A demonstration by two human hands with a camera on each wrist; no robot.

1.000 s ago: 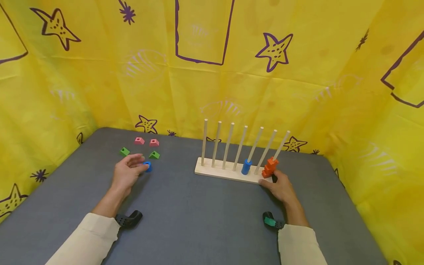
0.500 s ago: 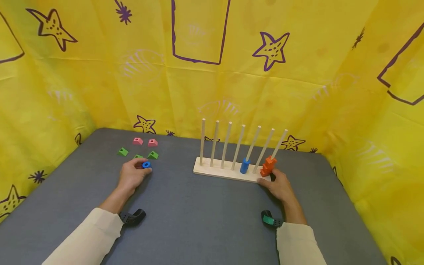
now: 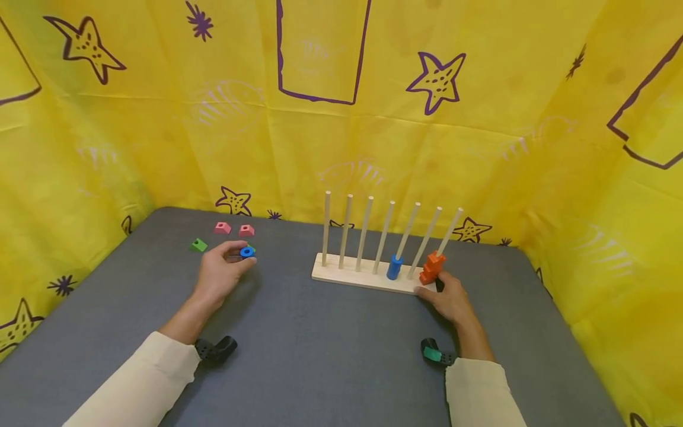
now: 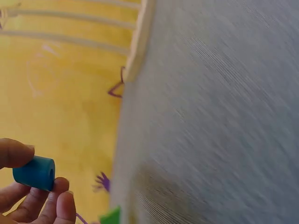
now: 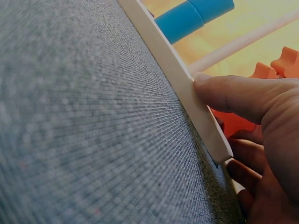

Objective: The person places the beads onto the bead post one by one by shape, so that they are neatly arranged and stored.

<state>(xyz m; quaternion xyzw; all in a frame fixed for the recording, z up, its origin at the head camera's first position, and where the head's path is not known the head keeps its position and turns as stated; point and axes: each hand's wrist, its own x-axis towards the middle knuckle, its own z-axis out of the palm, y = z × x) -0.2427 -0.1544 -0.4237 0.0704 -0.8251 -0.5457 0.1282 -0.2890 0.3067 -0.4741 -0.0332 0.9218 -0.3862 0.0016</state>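
Observation:
My left hand (image 3: 219, 273) pinches a blue cylinder (image 4: 35, 172) with a hole through it, between thumb and fingers, raised off the table. The right hand (image 3: 452, 301) grips the right end of a wooden peg board (image 3: 341, 273), its thumb on the front edge. Several upright pegs stand on that board. Stacked blue cylinders (image 3: 394, 268) sit on one peg, and orange notched pieces (image 3: 431, 268) fill the lower part of the rightmost peg, beside my right fingers. The other pegs are bare.
Two pink blocks (image 3: 222, 228) with holes lie at the back left of the grey table (image 3: 320, 356). A green block (image 3: 198, 245) lies before them; another is mostly hidden behind the left hand. A yellow patterned cloth (image 3: 341, 142) hangs around the table's back and sides.
My left hand has taken hold of the blue cylinder, lifted it and moved slightly right and away. The right hand stays on the board's end.

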